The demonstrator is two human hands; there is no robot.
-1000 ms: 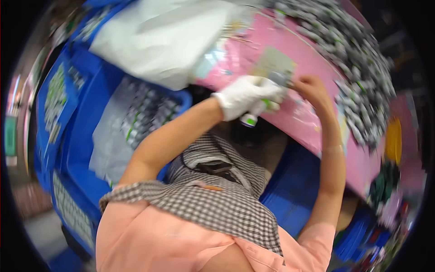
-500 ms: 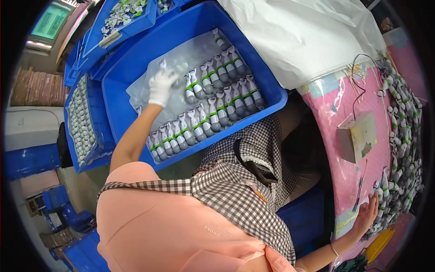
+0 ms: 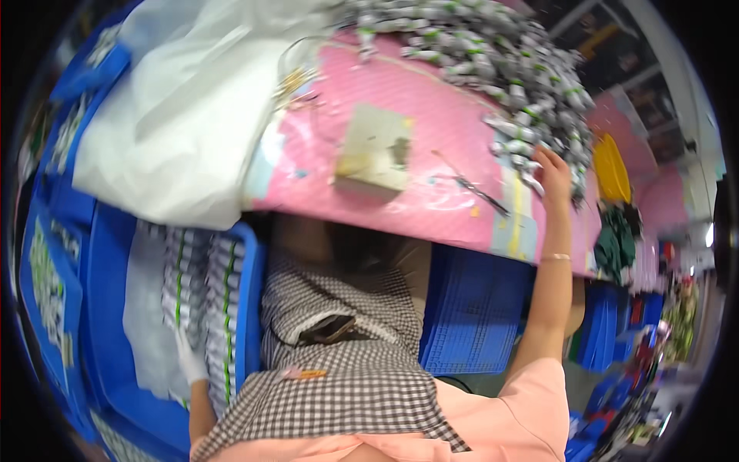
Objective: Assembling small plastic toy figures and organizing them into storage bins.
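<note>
My right hand (image 3: 554, 175) is bare and reaches to the near edge of a pile of grey-and-white bulb-shaped pieces (image 3: 481, 54) with green bands. Its bent fingers are apart, beside the nearest pieces, and I see no piece held between them. At lower left my left hand (image 3: 188, 359), in a white glove, is down in a blue bin (image 3: 115, 369). It lies at the near part of one of two rows of banded pieces (image 3: 223, 308), which stand packed on a translucent sheet (image 3: 144, 308). Blur hides what its fingers do.
A pink-covered table (image 3: 446, 204) runs across the front, with a box-like block (image 3: 373, 150), a thin tool (image 3: 481, 192) and a white sheet (image 3: 177, 100) on it. A blue crate (image 3: 473, 316) stands below. Smaller blue bins (image 3: 50, 308) line the far left.
The view has swung right toward the table. My left hand has moved from the bin's bare sheet to a row of pieces. My right hand has stayed by the pile, its fingers now more bent.
</note>
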